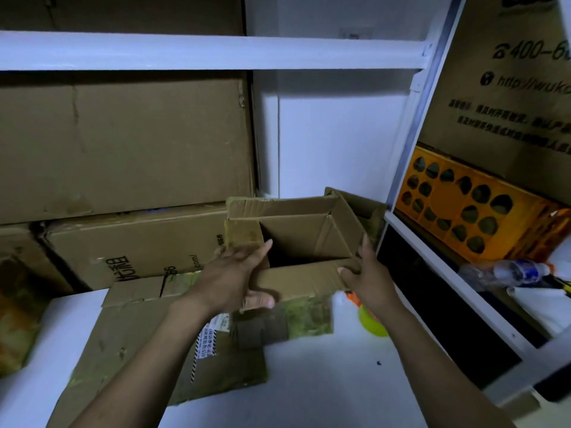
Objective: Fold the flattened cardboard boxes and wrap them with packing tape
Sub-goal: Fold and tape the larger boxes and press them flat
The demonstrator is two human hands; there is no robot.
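Storage corner, dim: white shelving (185,50) runs across the back, big brown cartons (123,143) are stacked behind it, and a white table (324,381) stands in front. Both of my hands are on the one erected cardboard box (296,236), which stands at the far side of the table, mouth up, top flaps splayed outward. Left hand (244,273): fingers curled over the near left corner, thumb pressed against the outside of the near flap, so it is clamped on the box. Right hand (364,273): thumb on the right end of the near flap, fingers wrapped behind the right wall, likewise clamped. Judgement: gripping opposite sides like this lets me square the box and keeps the walls from springing back flat. The box appears to rest partly on a flattened cardboard sheet (148,350) with a shipping label, lying flat on the table toward me; probably the next one in line. I cannot tell whether the bottom of the box is closed, as the inside is dark. Step in hand, as I read it: shaping nearly done, top flaps not yet folded in, no tape visible on them. A yellow-green object (375,322) lies on the table just right of the box, half hidden by my right forearm; it could be the tape dispenser, not certain. On the right-hand shelf are an orange crate (463,211) and a plastic bottle (513,271), well apart from the work.
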